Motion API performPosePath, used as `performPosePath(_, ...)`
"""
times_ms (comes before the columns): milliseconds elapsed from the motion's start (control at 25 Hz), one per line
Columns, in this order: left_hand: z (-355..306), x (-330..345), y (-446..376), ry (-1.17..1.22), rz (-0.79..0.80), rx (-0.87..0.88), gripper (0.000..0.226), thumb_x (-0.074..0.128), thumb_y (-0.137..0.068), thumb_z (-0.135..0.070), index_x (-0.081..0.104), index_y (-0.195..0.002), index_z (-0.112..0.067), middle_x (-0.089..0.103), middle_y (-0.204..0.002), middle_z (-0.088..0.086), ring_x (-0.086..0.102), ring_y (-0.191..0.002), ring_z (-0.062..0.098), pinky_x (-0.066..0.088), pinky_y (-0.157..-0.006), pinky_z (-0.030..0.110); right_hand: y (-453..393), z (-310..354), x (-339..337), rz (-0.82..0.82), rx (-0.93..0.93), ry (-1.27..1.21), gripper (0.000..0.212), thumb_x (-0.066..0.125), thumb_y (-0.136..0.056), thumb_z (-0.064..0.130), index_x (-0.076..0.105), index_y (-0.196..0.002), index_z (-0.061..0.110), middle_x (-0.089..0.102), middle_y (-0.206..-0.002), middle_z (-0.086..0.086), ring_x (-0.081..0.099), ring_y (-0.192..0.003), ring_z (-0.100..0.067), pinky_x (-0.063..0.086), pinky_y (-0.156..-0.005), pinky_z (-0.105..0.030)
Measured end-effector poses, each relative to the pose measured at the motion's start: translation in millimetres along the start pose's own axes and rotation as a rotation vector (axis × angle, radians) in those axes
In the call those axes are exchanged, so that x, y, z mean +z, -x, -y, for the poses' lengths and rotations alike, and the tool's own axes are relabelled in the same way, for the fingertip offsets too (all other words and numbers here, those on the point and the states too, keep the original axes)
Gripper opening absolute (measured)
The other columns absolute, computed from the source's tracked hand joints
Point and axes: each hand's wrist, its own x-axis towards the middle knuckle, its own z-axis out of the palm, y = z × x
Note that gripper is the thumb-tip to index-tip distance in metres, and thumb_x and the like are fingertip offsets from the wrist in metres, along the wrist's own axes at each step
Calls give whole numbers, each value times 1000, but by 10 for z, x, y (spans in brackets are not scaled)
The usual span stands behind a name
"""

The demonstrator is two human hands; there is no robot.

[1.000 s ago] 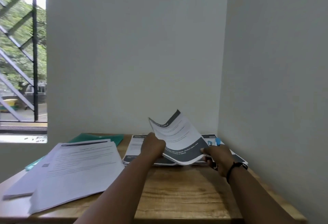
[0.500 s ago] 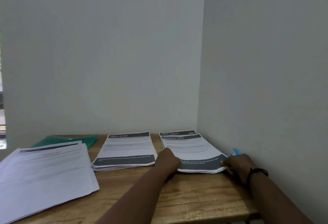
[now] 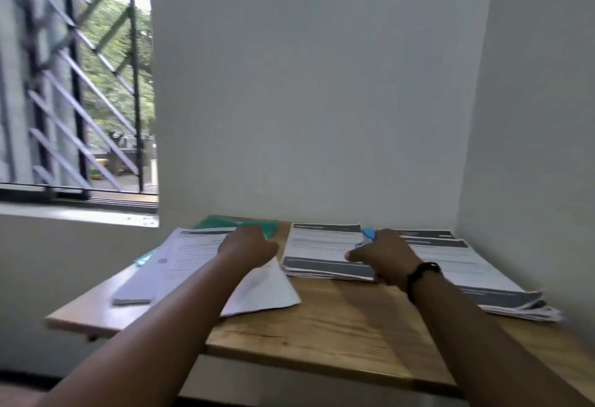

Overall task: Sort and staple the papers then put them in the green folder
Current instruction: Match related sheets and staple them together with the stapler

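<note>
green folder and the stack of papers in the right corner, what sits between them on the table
In the head view, the middle stack of papers lies between the green folder and the corner stack, with the right hand holding something blue over it.

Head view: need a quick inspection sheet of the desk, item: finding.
Surface: wooden desk set in a corner between two walls; its front strip is bare wood.
Job's things: loose white papers on the left; middle printed stack; right printed stack, its near edges fanned; green folder at the back, partly under the left papers.
Clutter: nothing seen.
Hands: left hand rests on the left papers, grip hidden; right hand over the middle stack holds a blue stapler.
Cables: nothing seen.
Surroundings: barred window on the left, trees outside; black band on the right wrist.
</note>
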Motion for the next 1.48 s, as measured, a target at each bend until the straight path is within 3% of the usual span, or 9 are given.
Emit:
performPosePath(280, 1322, -318, 183, -47, -19, -410, 62, 52, -75, -49, 52, -128, -18, 55, -118, 9, 54, -107, 29, 48, -79, 36, 24, 497, 1396, 112, -47, 426, 42, 62, -81, 38, 56, -117, 17, 63, -114, -2, 59, -100, -20, 45, -78, -26)
performPosePath(480, 1433, -319, 189, 42, -23, -419, 67, 62, -80, -47, 43, -133, -11, 57, -125, 9, 55, -106, 25, 41, -72, 29, 17, 660, 1439, 257, 46, 191, 41, 73, -77, 22, 53, -112, 13, 57, -83, 2, 57, -69, -15, 48, -62, -25)
performPosePath(600, 1439, -402, 180, 265, 6, -414, 50, 72, -81, -35, 57, -119, -7, 62, -106, 9, 58, -97, 25, 42, -71, 27, -12, 655, 1398, 266, 126, 69, 39, 77, -75, 14, 51, -104, 6, 55, -80, -2, 51, -63, -13, 44, -56, -23)
performPosePath(960, 1328, -949, 290, 817, -50, -223, 24, 59, -80, 13, 67, -101, 4, 71, -93, 23, 67, -79, 34, 55, -78, 39, 47, 498, 1332, 332, 114, -155, 38, 73, -82, 30, 53, -105, 9, 58, -65, -2, 44, -41, -8, 37, -41, -21)
performPosePath(1080, 1153, -1134, 338, 1091, -49, -128, 19, 54, -86, 12, 65, -95, 0, 74, -74, 12, 70, -60, 27, 57, -52, 30, 67, 436, 1145, 385, 113, -403, 30, 68, -86, 32, 61, -103, 8, 57, -55, 2, 39, -38, -7, 31, -37, -19)
performPosePath(1160, 964, -1015, 221, 1165, 0, -118, 20, 53, -88, 9, 64, -103, 0, 73, -86, 15, 69, -69, 30, 59, -56, 33, -7, 382, 956, 305, 85, -503, 22, 69, -85, 27, 64, -94, 8, 52, -51, 1, 40, -36, -9, 28, -36, -18)
performPosePath(1280, 529, -524, -115, 1074, 116, -158, 26, 55, -91, 2, 59, -117, 6, 66, -106, 20, 63, -95, 36, 54, -89, 44, -250, 150, 565, 105, 84, -490, 10, 69, -83, 10, 62, -85, 4, 58, -60, -8, 49, -36, -10, 33, -37, -16)
performPosePath(1400, 7, 55, -382, 754, 326, -111, 35, 55, -93, -3, 53, -127, 5, 62, -115, 18, 58, -104, 32, 45, -83, 30, -489, -239, 282, 16, 111, -125, 31, 65, -80, 9, 59, -109, 2, 67, -100, -17, 58, -59, -17, 42, -49, -22)
performPosePath(1480, -283, 344, -422, 508, 280, 28, 43, 51, -92, -1, 47, -135, -1, 60, -119, 10, 54, -113, 25, 40, -79, 18, -556, -460, 229, -36, 135, 223, 42, 59, -82, 20, 52, -122, 9, 64, -116, -10, 62, -83, -20, 46, -64, -24)
